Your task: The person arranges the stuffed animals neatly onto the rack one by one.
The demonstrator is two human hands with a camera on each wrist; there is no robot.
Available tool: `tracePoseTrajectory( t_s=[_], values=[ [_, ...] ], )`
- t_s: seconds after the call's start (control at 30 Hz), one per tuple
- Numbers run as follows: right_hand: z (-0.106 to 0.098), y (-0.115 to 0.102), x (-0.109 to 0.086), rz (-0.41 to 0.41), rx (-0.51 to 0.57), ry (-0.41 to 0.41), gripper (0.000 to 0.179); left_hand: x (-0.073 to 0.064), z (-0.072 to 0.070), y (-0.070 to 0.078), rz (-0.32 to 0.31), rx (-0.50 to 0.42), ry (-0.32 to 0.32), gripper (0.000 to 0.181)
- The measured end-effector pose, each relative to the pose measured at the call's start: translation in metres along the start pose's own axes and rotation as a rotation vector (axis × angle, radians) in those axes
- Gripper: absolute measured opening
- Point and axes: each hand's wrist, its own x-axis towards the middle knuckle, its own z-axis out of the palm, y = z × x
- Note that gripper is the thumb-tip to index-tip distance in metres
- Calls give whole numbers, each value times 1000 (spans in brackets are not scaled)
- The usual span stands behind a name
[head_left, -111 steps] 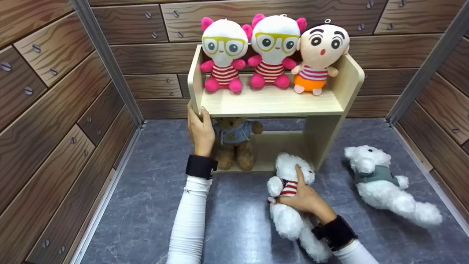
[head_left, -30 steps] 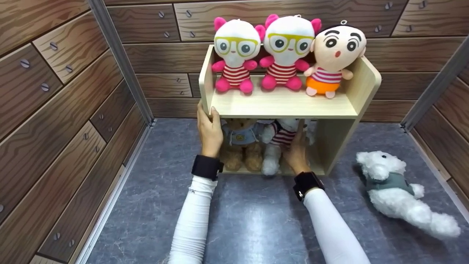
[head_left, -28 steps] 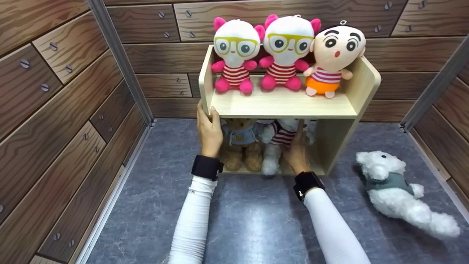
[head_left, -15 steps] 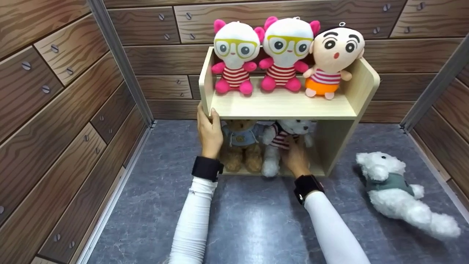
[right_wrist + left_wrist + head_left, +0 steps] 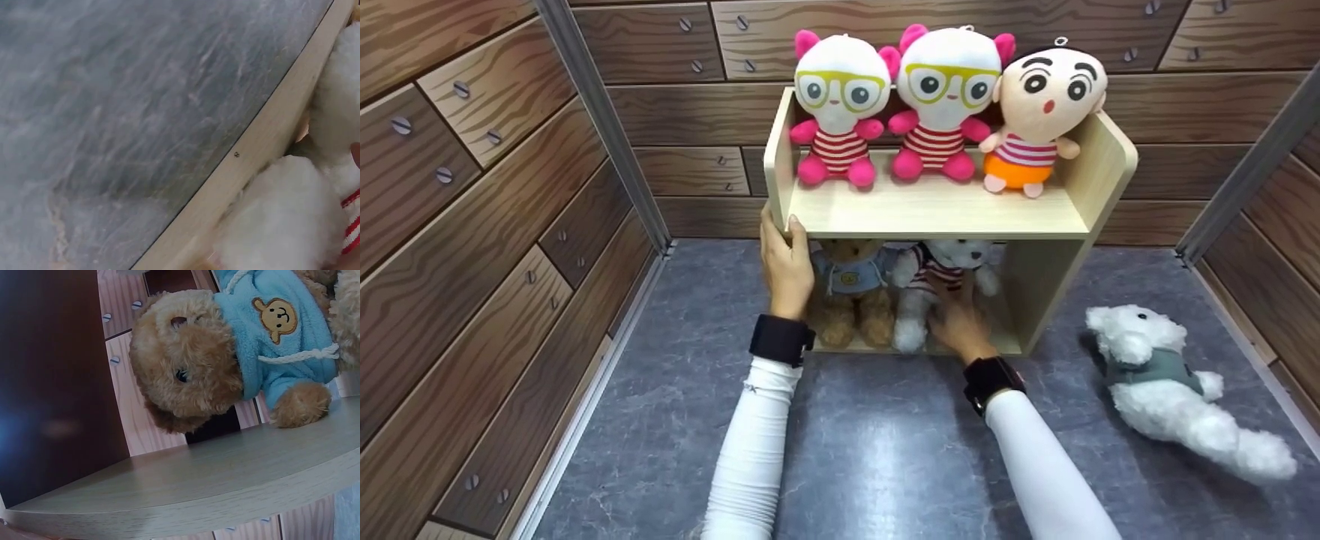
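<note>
Head view, and the action is in the lower compartment of the pale wooden two-tier shelf (image 5: 930, 217)! My left hand (image 5: 786, 271) grips that shelf by the front edge of its left side panel, thumb on the front, fingers round the outer side. My right hand (image 5: 960, 322) is inside the lower compartment, fingers stretched upward and resting against the front of the fluffy white plush bear in a red-and-white striped shirt (image 5: 937, 262), touching it rather than wrapped round it. That white bear sits facing out, directly ahead of my right fingers, the top of its head hidden by the upper board, and it lies to the right of my left hand. Between the two hands, close against it, sits the brown plush bear in a light-blue drawstring hoodie (image 5: 849, 289). Left wrist view shows the brown bear's face and the yellow animal badge on its chest; right wrist view gives white fur at the pale lower board, with just a sliver of finger at the edge. Up top sit two pink-and-white plush toys with yellow glasses (image 5: 840, 150) and a boy doll in orange shorts (image 5: 1020, 161). Out right, on the grey marbled floor (image 5: 660, 450), lies a white plush in a green vest (image 5: 1155, 369).
</note>
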Motion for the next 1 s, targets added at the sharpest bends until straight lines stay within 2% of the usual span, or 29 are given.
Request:
tracePoseTrajectory(
  t_s=[0.2,0.33,0.67,1.0],
  values=[
    [-3,-4,3,98,-34,-110,66,0,0,0,-4,6,3,54],
    [-3,-5,4,130,-28,-148,67,0,1,0,12,-3,9,53],
    [-5,-7,3,151,32,-182,68,0,0,1,28,16,17,53],
    [-6,-4,3,91,46,-152,69,0,0,1,25,-2,14,52]
  ],
)
